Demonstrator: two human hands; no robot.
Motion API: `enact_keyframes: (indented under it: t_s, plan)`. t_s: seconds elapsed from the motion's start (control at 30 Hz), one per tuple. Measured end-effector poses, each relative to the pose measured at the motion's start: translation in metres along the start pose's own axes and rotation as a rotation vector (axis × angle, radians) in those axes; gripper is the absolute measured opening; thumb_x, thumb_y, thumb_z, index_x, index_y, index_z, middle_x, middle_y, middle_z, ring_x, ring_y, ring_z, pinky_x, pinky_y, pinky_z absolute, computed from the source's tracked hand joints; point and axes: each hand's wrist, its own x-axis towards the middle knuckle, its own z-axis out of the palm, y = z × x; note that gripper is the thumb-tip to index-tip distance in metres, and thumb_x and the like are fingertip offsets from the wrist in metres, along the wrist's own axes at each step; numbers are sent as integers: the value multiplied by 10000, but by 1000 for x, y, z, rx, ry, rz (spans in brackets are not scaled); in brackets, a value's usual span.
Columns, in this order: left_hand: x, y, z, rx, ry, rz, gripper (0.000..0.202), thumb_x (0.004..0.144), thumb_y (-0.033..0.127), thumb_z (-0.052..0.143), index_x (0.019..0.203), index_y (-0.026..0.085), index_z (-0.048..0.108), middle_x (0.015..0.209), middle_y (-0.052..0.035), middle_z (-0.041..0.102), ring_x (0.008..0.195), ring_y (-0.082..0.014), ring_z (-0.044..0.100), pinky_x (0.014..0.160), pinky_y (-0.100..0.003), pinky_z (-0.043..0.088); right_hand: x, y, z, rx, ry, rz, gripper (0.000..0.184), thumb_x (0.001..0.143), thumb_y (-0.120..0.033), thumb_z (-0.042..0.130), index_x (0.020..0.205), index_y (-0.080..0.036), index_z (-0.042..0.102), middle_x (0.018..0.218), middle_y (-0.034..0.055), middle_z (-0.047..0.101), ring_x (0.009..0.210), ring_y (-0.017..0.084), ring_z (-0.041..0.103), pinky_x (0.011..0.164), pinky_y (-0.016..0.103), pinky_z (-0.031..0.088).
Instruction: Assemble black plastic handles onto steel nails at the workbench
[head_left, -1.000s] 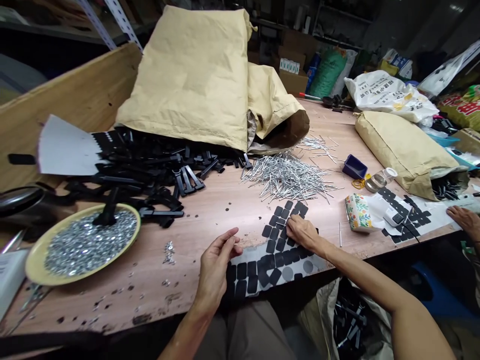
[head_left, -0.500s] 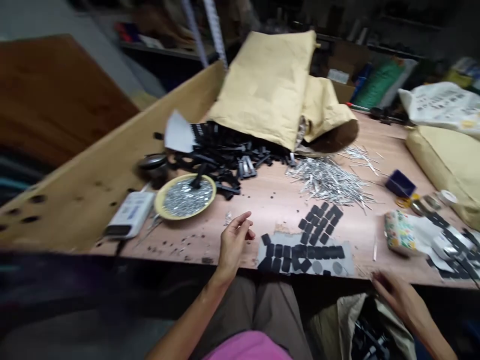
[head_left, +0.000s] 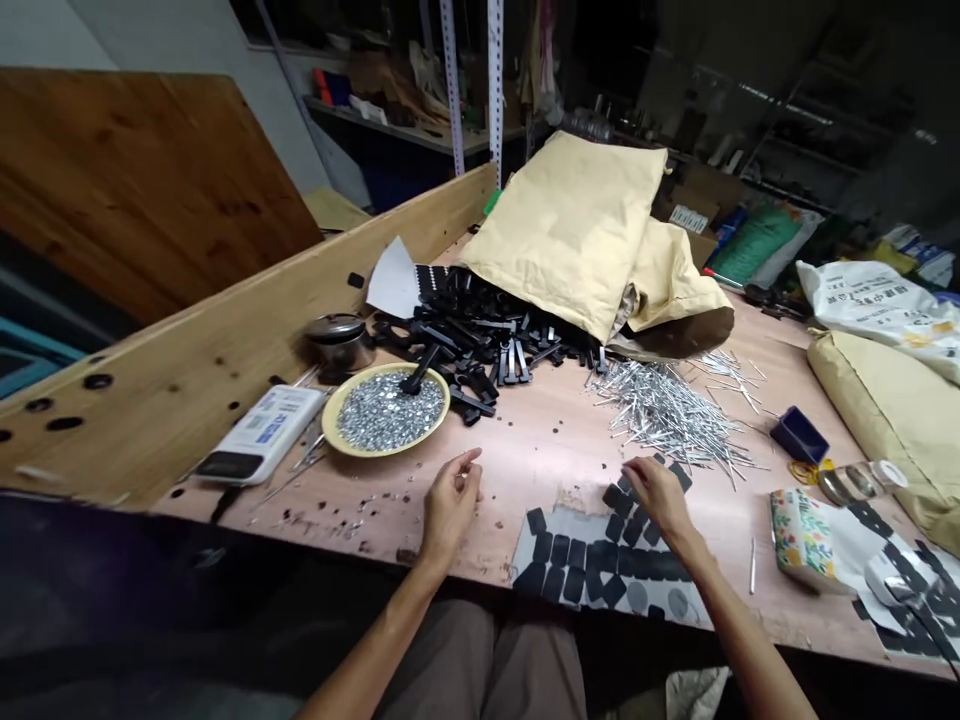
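Note:
My left hand (head_left: pixel 451 505) is at the front of the table, right of a yellow bowl (head_left: pixel 335 432) of small shiny metal pieces. Its fingers are curled in toward the thumb; whatever is between them is too small to make out. A black tool or part (head_left: pixel 420 370) stands in the bowl. My right hand (head_left: pixel 658 495) hovers at or on the upper group of black rectangular pads (head_left: pixel 619 500), fingertips drawn together. What it pinches, if anything, is hidden. Behind it lies a heap of thin silvery metal pins (head_left: pixel 667 410).
Black plastic parts (head_left: pixel 480 330) spill from a large paper sack (head_left: pixel 562 230). A white device (head_left: pixel 262 430) lies left, beside a wooden side board (head_left: pixel 247 290). At right are a dark blue box (head_left: pixel 800 435), a clear jar (head_left: pixel 855 482) and a flowered packet (head_left: pixel 802 535).
My right hand has come up from above the open bag at the lower right onto the black pads. My left hand stays near the bowl. The camera view has shifted.

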Motion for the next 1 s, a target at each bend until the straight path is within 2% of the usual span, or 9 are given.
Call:
enact_keyframes:
  t_s: [0.1, 0.23, 0.33, 0.43, 0.5, 0.6, 0.83, 0.93, 1.0]
  plan:
    - [4, 3, 13, -59, -44, 8, 430, 642, 390, 618, 995, 146, 632, 667, 38, 519, 434, -70, 454, 400, -201, 348, 58, -30, 42, 37, -74, -148, 220, 904, -251, 449, 836, -179, 645, 812, 64, 676, 736, 167, 637, 676, 250, 478]
    - [13, 2, 14, -110, -13, -7, 475, 671, 401, 610, 1068, 139, 599, 603, 59, 488, 447, -78, 449, 428, -205, 372, 116, -94, 92, 25, -141, -319, 200, 897, -259, 491, 1030, -196, 626, 997, 88, 645, 875, 181, 606, 720, 257, 478]
    - [16, -1, 10, -126, 14, -14, 467, 673, 397, 626, 1067, 148, 601, 636, 46, 516, 455, -77, 460, 429, -206, 380, 150, -137, 117, -65, -116, -287, 417, 839, -388, 577, 1219, -221, 533, 1162, 125, 580, 990, 247, 548, 763, 338, 486]
    - [18, -4, 8, -131, 9, -22, 453, 683, 391, 629, 1062, 145, 604, 610, 48, 509, 449, -80, 459, 430, -209, 388, 170, -159, 134, -149, -139, -229, 473, 766, -470, 638, 1175, -240, 577, 1274, 139, 507, 1021, 291, 513, 750, 389, 489]
    - [20, -3, 8, -133, -12, -30, 459, 688, 390, 626, 1070, 137, 602, 567, 57, 489, 450, -86, 458, 436, -211, 395, 174, -161, 140, -186, -151, -203, 348, 770, -445, 634, 1027, -211, 658, 1319, 142, 468, 1016, 292, 508, 720, 372, 492]
    - [21, 0, 11, -143, -28, -40, 471, 681, 391, 627, 1079, 138, 601, 586, 55, 497, 455, -84, 460, 442, -211, 399, 165, -145, 139, -222, -148, -157, 219, 812, -358, 594, 898, -179, 688, 1290, 149, 493, 958, 268, 528, 672, 338, 491]
    - [14, 2, 24, -134, -133, -51, 433, 715, 382, 599, 1060, 122, 619, 495, 65, 469, 463, -101, 468, 471, -210, 409, 122, -88, 93, -184, -19, -109, 217, 871, -355, 521, 834, -203, 672, 1179, 139, 552, 952, 260, 516, 753, 361, 456]
    - [10, -5, 28, -48, -168, 0, 382, 759, 381, 557, 1029, 126, 646, 526, 27, 523, 462, -118, 497, 469, -234, 436, 101, -82, 77, 74, -23, -7, 287, 900, -364, 441, 812, -180, 643, 892, 100, 596, 796, 207, 538, 709, 320, 442]
    - [8, -8, 29, 113, -143, 174, 333, 804, 315, 515, 1058, 148, 651, 720, -58, 639, 594, -161, 593, 552, -279, 495, 86, -84, 71, 375, -126, 69, 374, 899, -435, 397, 730, -169, 600, 686, 30, 526, 646, 160, 511, 607, 273, 424]
